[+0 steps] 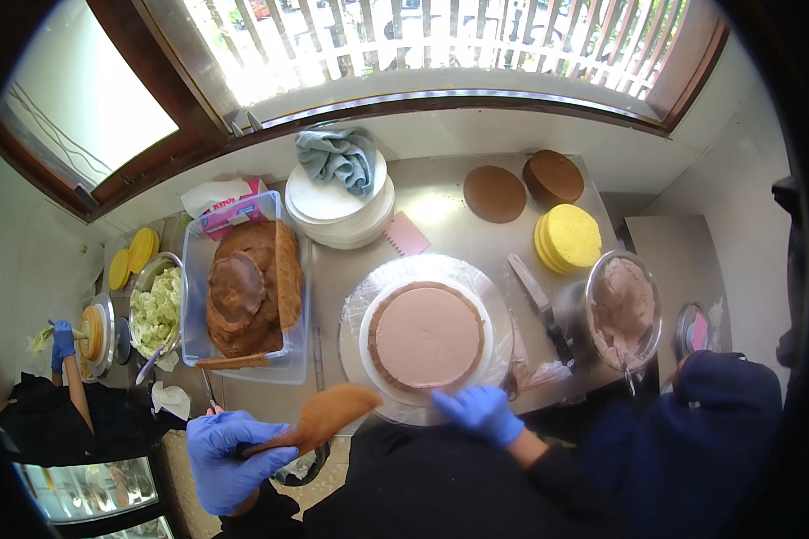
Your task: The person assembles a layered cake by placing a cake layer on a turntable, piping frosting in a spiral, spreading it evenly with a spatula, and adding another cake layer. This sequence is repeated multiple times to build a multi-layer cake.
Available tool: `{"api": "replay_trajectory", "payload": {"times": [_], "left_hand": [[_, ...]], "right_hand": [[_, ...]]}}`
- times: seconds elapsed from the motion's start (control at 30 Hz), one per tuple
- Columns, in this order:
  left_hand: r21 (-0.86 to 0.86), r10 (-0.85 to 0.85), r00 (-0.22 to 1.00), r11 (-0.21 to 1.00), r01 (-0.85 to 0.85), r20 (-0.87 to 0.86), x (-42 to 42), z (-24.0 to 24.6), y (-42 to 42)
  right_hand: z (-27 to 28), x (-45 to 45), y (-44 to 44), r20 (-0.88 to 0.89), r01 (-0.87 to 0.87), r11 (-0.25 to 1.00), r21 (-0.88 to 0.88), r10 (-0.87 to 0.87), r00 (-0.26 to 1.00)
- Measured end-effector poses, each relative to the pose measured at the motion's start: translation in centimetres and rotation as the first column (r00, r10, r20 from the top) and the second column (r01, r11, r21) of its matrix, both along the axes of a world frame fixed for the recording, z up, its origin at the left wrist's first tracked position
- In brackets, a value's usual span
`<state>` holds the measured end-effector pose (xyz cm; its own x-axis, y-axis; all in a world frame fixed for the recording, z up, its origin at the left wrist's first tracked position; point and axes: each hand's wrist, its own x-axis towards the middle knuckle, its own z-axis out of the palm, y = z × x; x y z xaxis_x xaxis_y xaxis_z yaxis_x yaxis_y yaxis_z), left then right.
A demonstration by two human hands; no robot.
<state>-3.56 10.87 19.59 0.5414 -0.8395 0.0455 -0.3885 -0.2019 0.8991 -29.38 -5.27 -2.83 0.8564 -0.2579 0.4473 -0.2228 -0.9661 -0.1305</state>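
Observation:
My left hand (232, 455), in a blue glove, pinches a thin, curved brown strip of cake trimming (334, 414) over the table's front edge. In front of me lies a round cake (430, 337) with a smooth pinkish-brown cream top and a brown rim. Beneath it are a white cake board (364, 340) and a film-covered turntable (350, 303). My right hand (478, 414), also gloved in blue, is at the near right edge of the board. Its fingers are curled and blurred; whether they touch the board is unclear.
Left stands a clear plastic tub (194, 310) holding brown cake pieces (239, 290). Cake boards (340, 229) are stacked behind. Rightward are a palette knife (539, 303), yellow cake rounds (566, 239) and a metal bowl of pinkish cream (623, 310). People work at both sides.

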Motion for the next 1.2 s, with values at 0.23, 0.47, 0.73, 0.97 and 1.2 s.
{"api": "replay_trajectory", "payload": {"times": [0.23, 0.47, 0.73, 0.97, 1.2], "left_hand": [[-0.102, -0.051, 0.998, 0.994, 0.047, -0.039, -0.2, -0.2, -1.1], [-0.001, -0.177, 0.984, 0.984, 0.177, -0.016, -0.7, 1.0, -3.0], [-0.063, -0.254, 0.956, 0.967, 0.248, -0.145, -1.1, 1.6, -6.3], [-0.173, -0.054, 0.984, 0.985, 0.024, -0.172, -1.0, 0.8, -6.9], [-0.567, 0.091, 0.994, 0.816, -0.111, -0.064, -2.0, -2.6, -10.2]], "right_hand": [[-1.1, 0.5, -0.1, -0.057, -0.018, 1.0, 0.01, 0.019, 0.998], [4.9, 0.3, -0.6, 0.247, -0.034, 0.974, 0.222, -0.023, 0.969], [8.6, 7.9, -3.4, 0.558, -0.542, -0.509, 0.669, -0.137, 0.818], [15.3, 5.8, -5.2, 0.314, -0.323, 0.005, 0.946, -0.246, 0.917], [19.9, 6.0, -7.0, 0.588, -0.182, 0.842, 0.507, -0.184, 0.787]]}}
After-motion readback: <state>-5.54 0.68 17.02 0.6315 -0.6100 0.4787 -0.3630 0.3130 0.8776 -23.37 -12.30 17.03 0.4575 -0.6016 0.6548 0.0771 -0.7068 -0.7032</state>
